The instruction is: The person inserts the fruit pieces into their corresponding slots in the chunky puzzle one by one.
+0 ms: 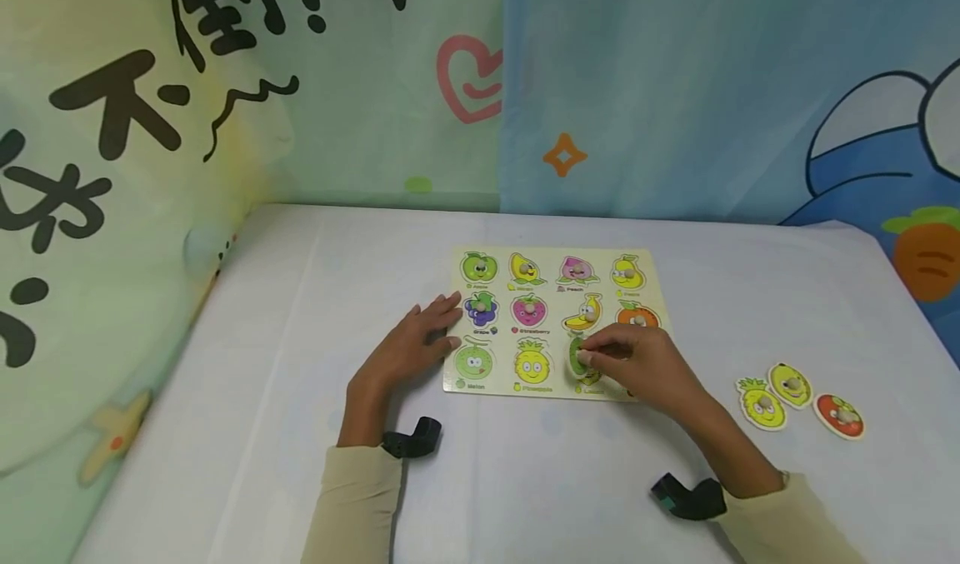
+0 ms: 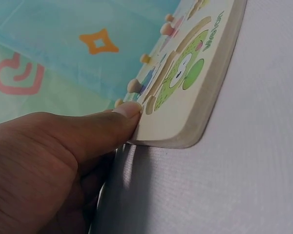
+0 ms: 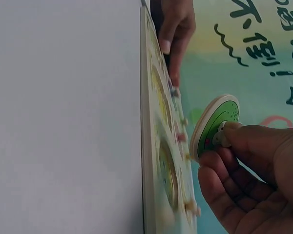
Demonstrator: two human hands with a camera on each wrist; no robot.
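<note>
A puzzle board with rows of fruit pictures lies on the white table. My right hand pinches the small knob of a green melon puzzle piece between thumb and fingers. In the head view this piece is held over the lower row, right of the pineapple picture; the right wrist view shows it tilted on edge and apart from the board. The left hand touches the board's left edge with fingers extended. Its thumb rests at the corner near the melon picture.
Right of the board, three loose pieces lie on the table: a pineapple piece, a yellow lemon-like piece and a red tomato piece. Several knobbed pieces, among them a strawberry, sit in the board. A printed cloth hangs behind.
</note>
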